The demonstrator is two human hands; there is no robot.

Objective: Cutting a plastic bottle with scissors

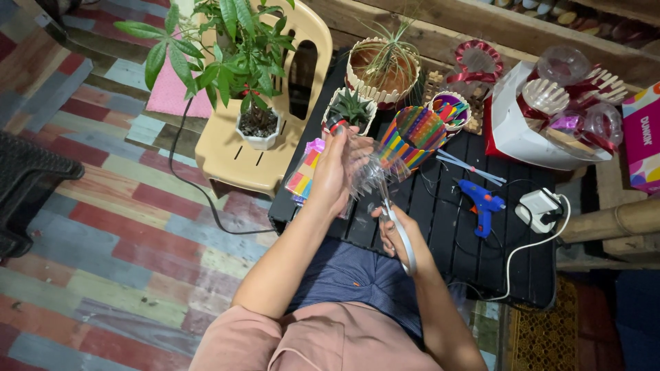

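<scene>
Clear plastic bottle piece (364, 172) sits centre frame, gripped by the left hand (335, 173) with fingers wrapped round it, held over the near edge of the black slatted table (447, 233). Right hand (397, 237), just below it, has fingers closed through the handles of grey scissors (399, 230); blades point up into the plastic. Whether the blades are open or shut: cannot tell, too blurred.

Step in hand looks like cutting the plastic, mid-cut. My read on the next move: a firm hold on the bottle piece and small turns by the left hand to feed the edge into the blades, fingers kept off the cut line.

Nearby: multicoloured stick holder (416, 134) just above the hands, blue glue gun (481, 203) right of centre, white power adapter (540, 208) beside it. Potted plant (234, 62) on a beige chair (230, 154), upper left.
</scene>
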